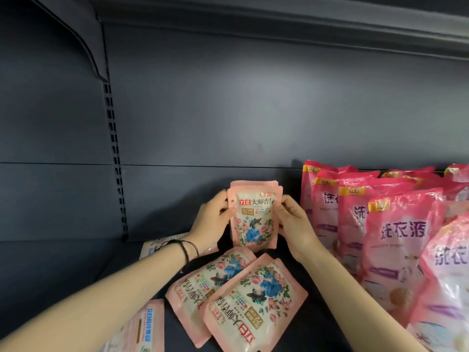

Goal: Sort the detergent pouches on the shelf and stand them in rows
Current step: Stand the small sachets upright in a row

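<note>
Grip: my left hand (212,219) and right hand (294,224) pinch the upright floral pouch (253,217) by its side edges, fingers curled round it.
Place: mid-shelf (317,326), beyond the two flat floral pouches (256,301), left of the bright pink rows (396,240).
Risk, base: if I release unevenly, I judge the soft bottom lets it slump forward onto the flat ones.
Risk, behind: a second pouch seems tucked behind it and could slip askew.

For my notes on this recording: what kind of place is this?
Probably a shop: a dark shelf with a slotted upright, rows of identical bright pink bags, and several copies of the flowered pouch being held.
</note>
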A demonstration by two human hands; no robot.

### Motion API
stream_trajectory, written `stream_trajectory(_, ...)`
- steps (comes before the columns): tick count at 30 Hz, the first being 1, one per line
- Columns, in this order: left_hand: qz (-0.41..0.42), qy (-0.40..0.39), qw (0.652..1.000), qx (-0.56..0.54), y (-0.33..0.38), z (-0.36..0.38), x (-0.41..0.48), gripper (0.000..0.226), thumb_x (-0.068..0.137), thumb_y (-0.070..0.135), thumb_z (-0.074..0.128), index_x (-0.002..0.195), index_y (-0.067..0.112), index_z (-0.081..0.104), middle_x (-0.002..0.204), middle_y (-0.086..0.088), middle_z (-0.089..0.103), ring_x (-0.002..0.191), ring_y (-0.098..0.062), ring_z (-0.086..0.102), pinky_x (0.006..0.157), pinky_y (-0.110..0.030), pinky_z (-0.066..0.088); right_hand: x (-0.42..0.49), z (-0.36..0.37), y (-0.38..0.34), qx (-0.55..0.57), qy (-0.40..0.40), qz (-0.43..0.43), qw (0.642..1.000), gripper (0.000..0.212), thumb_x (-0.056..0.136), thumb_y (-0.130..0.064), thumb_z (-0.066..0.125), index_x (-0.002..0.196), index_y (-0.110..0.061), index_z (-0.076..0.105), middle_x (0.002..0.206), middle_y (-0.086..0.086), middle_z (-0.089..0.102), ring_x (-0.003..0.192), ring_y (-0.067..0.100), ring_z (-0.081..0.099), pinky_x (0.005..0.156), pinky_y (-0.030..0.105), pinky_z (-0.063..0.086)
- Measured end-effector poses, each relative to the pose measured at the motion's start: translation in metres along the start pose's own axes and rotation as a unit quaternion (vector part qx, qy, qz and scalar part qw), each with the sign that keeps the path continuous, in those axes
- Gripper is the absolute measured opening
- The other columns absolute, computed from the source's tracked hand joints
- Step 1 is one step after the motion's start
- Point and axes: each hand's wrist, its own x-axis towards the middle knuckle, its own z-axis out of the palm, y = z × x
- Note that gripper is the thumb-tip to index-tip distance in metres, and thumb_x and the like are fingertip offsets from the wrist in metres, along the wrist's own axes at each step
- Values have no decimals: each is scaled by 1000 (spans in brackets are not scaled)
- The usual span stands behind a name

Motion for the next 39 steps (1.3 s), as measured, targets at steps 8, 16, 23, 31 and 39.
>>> stream_trajectory(8, -47, -35, 998, 6, -4, 12, -3, 21, 104, 29, 29, 119, 19, 40, 111, 2, 67, 86, 0, 64, 63, -16, 55, -2, -3, -2, 23, -25, 95, 995, 22, 104, -22, 40, 97, -19, 60, 101, 4, 72, 92, 23, 67, 80, 44, 53)
stream_trajectory(16, -53, -57, 996, -44, 5, 8, -20, 16, 103, 31, 31, 114, 25, 41, 103, 6, 69, 84, -4, 69, 59, -21, 57, -7, -9, -7, 15, -36, 110, 993, 25, 103, -22, 40, 88, -20, 60, 91, 2, 72, 85, 22, 67, 70, 40, 55)
stream_trajectory(23, -42, -33, 998, -29, 9, 19, -12, 20, 103, 27, 32, 119, 18, 41, 113, 0, 67, 98, -15, 68, 75, -40, 60, 0, -5, -8, 7, 17, 72, 997, 20, 103, -18, 40, 98, -16, 59, 103, 5, 69, 92, 19, 65, 80, 39, 52)
stream_trajectory(31, -4, -88, 986, 145, -6, 5, -17, 20, 95, 24, 55, 115, 22, 53, 96, 10, 68, 72, 10, 59, 53, -8, 45, -8, -24, 2, -215, 34, 52, 975, 15, 93, -12, 55, 96, -26, 57, 99, -2, 65, 92, 14, 63, 70, 32, 55)
stream_trajectory(39, -24, -69, 982, 172, -4, 5, -15, 9, 96, 16, 54, 92, 24, 55, 79, 13, 63, 61, 10, 58, 49, -8, 41, -7, -14, 10, -224, 23, 45, 973, 17, 91, -9, 58, 105, -20, 55, 96, 2, 64, 100, 22, 64, 82, 36, 56)
